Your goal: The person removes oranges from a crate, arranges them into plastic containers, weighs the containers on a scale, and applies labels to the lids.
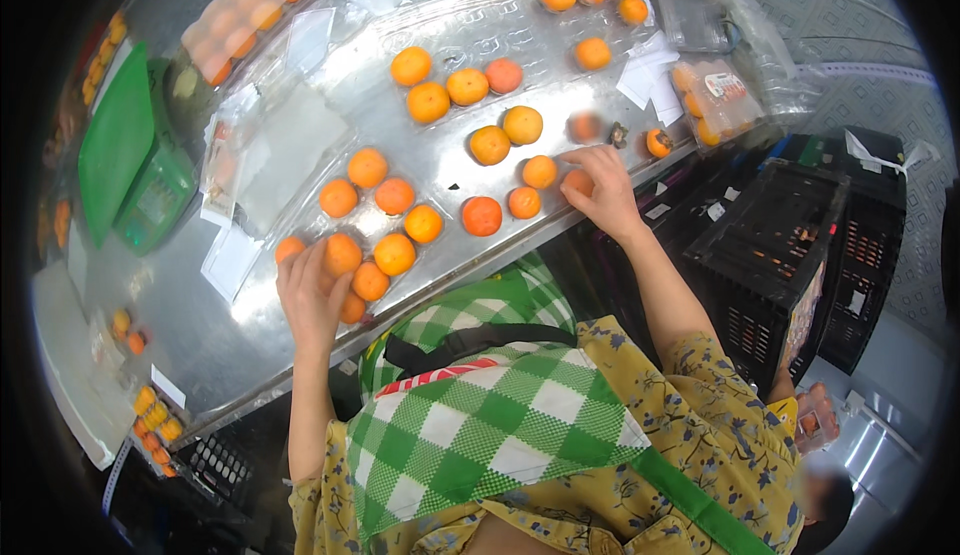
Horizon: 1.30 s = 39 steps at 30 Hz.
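Observation:
My left hand (306,292) curls its fingers and thumb around an orange persimmon (343,252) at the near left of a clear plastic tray (296,180). Several more persimmons (394,255) sit in that tray, some partly hidden by the hand. My right hand (604,189) has its thumb and fingertips on another persimmon (577,182) near the metal table's (499,243) front edge. Loose beside it lie a small persimmon (539,171) and a redder one (481,216). A second clear tray (450,48) farther back holds several persimmons (467,86).
A green weighing scale (146,198) stands at left, near a filled, lidded fruit pack (244,18). Paper slips (649,78) and another filled pack (716,101) lie at right. Black plastic crates (772,232) stand beside the table. Another person's hand holds a clear box (816,418) at lower right.

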Available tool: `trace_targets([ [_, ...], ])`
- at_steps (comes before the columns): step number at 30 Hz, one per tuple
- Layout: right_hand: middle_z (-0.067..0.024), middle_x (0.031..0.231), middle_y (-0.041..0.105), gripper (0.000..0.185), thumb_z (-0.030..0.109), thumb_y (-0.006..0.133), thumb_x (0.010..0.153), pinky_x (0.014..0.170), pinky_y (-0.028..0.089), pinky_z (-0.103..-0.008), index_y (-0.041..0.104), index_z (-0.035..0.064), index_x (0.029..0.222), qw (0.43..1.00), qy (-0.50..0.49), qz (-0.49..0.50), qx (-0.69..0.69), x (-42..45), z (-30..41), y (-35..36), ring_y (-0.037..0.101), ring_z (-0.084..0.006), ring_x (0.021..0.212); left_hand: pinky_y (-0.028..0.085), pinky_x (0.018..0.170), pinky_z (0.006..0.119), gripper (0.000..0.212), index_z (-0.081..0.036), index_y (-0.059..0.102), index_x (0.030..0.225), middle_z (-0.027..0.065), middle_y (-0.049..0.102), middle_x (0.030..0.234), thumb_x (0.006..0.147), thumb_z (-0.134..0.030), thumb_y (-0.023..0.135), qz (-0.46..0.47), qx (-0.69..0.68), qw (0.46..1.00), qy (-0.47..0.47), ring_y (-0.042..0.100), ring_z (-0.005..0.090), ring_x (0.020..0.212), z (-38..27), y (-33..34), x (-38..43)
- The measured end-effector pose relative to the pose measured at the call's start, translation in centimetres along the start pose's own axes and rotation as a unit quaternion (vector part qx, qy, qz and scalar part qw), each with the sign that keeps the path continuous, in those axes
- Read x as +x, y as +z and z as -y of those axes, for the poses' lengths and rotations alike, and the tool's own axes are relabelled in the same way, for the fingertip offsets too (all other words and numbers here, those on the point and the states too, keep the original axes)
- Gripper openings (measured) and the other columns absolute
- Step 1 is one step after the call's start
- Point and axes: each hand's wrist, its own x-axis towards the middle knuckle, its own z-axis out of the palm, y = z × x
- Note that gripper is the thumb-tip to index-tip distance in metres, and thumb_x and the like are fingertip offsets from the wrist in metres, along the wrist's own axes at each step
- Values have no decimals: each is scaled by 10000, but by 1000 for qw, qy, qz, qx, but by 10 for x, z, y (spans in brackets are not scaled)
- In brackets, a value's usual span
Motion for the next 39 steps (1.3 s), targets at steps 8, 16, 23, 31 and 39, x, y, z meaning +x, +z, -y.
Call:
trace_targets([
  [8, -97, 1077, 568, 498, 53, 728, 647, 916, 415, -391, 579, 90, 1121, 999, -9, 45, 1, 1, 8, 4, 509, -296, 1046, 382, 897, 400, 614, -47, 586, 1171, 85, 609, 1122, 601, -139, 795, 14, 27, 1000, 1, 510, 284, 1043, 0, -2, -1],
  [16, -103, 1076, 567, 476, 40, 715, 661, 915, 417, -392, 582, 81, 1116, 998, -16, 62, -1, 10, 14, 1, 507, -312, 1050, 376, 871, 397, 621, -68, 588, 1170, 74, 618, 1092, 592, -155, 796, 37, 37, 999, 7, 518, 265, 1028, -1, -10, 4],
  [23, -132, 1062, 569, 426, 36, 704, 676, 891, 427, -405, 592, 49, 1087, 998, -37, 42, 15, 15, 14, 1, 520, -335, 1027, 364, 872, 402, 616, -94, 598, 1150, 60, 629, 1068, 571, -164, 798, 37, 26, 998, 36, 518, 258, 1028, 4, -17, 7],
  [31, -117, 1012, 577, 368, 64, 694, 699, 876, 434, -384, 605, 53, 1056, 999, -29, 27, 25, 25, 9, -4, 532, -307, 996, 362, 884, 400, 607, -93, 583, 1153, 66, 630, 996, 585, -124, 795, 66, 12, 998, 11, 526, 260, 1010, -8, -22, 6],
  [39, -107, 906, 604, 258, 75, 683, 739, 715, 488, -362, 629, 33, 987, 995, 83, -48, 34, 46, -24, -18, 586, -257, 796, 359, 892, 406, 633, -55, 580, 1184, 93, 630, 1049, 592, -134, 791, 70, 22, 997, 21, 523, 284, 1041, -13, -23, 9],
])
